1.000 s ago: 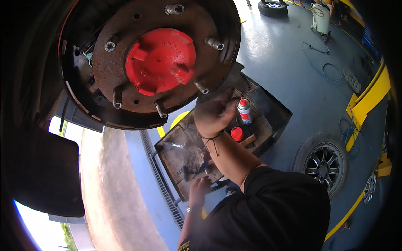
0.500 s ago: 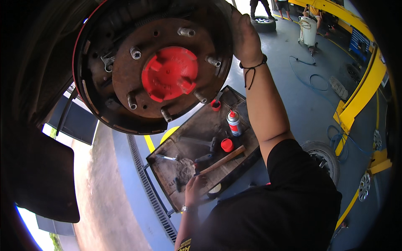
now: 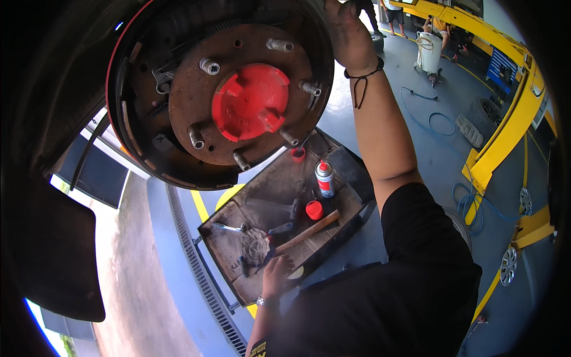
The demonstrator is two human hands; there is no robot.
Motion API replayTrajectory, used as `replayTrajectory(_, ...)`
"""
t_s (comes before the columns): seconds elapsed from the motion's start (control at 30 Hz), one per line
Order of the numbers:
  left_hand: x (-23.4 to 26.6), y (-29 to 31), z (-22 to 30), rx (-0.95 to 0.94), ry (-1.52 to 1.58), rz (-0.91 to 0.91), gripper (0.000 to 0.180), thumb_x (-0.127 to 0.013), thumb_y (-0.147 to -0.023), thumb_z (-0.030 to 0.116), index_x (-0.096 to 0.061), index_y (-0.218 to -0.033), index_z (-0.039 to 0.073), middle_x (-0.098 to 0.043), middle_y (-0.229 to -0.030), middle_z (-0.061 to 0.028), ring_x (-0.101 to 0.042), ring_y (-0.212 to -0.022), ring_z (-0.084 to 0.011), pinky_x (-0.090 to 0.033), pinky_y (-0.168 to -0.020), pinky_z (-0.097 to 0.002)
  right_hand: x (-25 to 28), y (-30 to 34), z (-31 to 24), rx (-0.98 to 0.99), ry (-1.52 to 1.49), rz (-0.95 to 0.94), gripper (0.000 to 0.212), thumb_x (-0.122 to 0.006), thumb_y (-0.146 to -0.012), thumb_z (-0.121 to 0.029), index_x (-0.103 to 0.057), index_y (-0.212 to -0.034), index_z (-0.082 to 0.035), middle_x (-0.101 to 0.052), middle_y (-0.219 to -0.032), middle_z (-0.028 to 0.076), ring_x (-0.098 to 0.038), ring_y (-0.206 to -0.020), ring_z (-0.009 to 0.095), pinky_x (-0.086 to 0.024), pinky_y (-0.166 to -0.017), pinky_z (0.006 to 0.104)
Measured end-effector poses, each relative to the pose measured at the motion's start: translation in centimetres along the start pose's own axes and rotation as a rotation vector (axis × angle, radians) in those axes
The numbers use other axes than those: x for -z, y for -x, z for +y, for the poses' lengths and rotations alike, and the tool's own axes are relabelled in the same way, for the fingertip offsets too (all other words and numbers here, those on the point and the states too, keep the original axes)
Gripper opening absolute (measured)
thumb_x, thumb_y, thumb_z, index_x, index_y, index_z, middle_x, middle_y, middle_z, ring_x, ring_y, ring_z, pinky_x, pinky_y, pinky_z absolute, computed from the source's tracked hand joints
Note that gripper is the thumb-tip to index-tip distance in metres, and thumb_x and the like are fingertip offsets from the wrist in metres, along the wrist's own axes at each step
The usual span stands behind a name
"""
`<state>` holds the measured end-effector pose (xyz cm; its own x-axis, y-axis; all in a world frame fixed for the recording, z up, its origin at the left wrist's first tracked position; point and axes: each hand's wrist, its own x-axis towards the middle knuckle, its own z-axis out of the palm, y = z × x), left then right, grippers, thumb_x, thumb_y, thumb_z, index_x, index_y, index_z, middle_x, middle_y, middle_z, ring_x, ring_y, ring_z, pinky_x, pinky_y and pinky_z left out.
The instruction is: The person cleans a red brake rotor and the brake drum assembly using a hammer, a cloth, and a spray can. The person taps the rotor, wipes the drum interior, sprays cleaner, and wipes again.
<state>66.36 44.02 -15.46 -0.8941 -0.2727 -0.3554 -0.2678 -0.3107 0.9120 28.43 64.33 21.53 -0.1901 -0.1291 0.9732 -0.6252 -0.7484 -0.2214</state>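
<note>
A rusty wheel hub [image 3: 196, 110] with several studs and a red centre cap [image 3: 251, 102] fills the upper left. Curved brake shoes and a dark backing plate [image 3: 134, 128] surround it. My right hand [image 3: 352, 41] is raised against the right rim of this brake assembly; its fingers are mostly hidden there and at the picture's top edge. Low down, my left hand [image 3: 277, 275] hovers at the near edge of a metal tray [image 3: 235, 276], fingers loosely apart with nothing visible in them. Close by lies a wooden-handled hammer [image 3: 309, 231], its head end partly hidden.
The tray also holds a spray can [image 3: 325, 179], a red cap [image 3: 314, 209], a crumpled rag [image 3: 254, 246] and several hand tools. A dark mud flap [image 3: 56, 250] hangs left. Yellow lift arms [image 3: 502, 152], a blue hose [image 3: 440, 119] and people stand or lie at right.
The view has shifted, so the hub sits slightly further right and the tray further left. My left hand has drawn back a little from the hammer; my right stays at the brake rim.
</note>
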Motion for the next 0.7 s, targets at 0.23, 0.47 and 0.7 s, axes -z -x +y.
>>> replayTrajectory(0.23,1.7,-1.1,0.3,-0.049,-0.088,0.028,0.035,-0.048,-0.104,0.027,-0.061,-0.118,-0.002,-0.069,-0.105,-0.0113,-0.067,-0.091,-0.0183,-0.051,-0.079,-0.0299,-13.8,16.2,3.0,-0.027,-0.079,0.86,0.086,-0.037,-0.095,-0.064,-0.023,-0.154,-0.003,-0.027,-0.158,0.012,-0.026,-0.146,0.029,-0.018,-0.119,0.0454)
replayTrajectory(0.47,1.6,-0.1,0.9,-0.086,-0.004,0.034,0.036,-0.049,-0.103,0.029,-0.061,-0.117,-0.002,-0.07,-0.104,-0.0113,-0.067,-0.09,-0.0186,-0.051,-0.08,-0.0306,-3.7,10.0,1.3,-0.111,-0.05,0.413,0.084,-0.035,-0.096,-0.066,-0.031,-0.15,-0.002,-0.039,-0.152,0.011,-0.035,-0.141,0.026,-0.027,-0.116,0.0426)
replayTrajectory(0.7,1.3,1.2,0.6,-0.077,0.01,0.085,0.037,-0.048,-0.104,0.03,-0.061,-0.118,-0.002,-0.07,-0.104,-0.0113,-0.067,-0.09,-0.0193,-0.051,-0.082,-0.0317,-10.6,13.5,0.8,-0.06,-0.264,0.703,0.088,-0.035,-0.094,-0.068,-0.027,-0.152,-0.002,-0.033,-0.155,0.012,-0.027,-0.145,0.026,-0.017,-0.119,0.0417)
